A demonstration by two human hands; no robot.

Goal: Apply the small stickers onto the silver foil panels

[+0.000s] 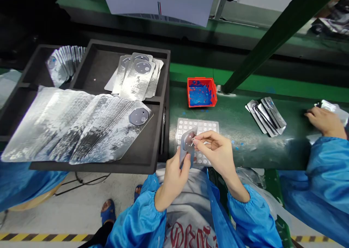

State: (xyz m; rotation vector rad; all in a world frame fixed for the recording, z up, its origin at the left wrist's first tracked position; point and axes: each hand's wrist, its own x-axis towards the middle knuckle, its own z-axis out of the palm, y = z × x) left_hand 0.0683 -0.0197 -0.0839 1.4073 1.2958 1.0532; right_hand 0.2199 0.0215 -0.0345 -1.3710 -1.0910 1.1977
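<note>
My left hand grips a silvery phone back cover by its lower part, thumb on the near side, holding it tilted above the bench. My right hand pinches a tiny piece at the dark camera area of the cover; the piece is too small to name. Beneath both hands lies a clear plastic tray with rows of small round parts, partly hidden by the hands and cover. Beyond it stands a red bin holding small blue pieces.
To the left, a black divided tray carries a long overlapping row of covers and a loose pile. More covers lie right, near a co-worker's hand. A green post rises behind the bench.
</note>
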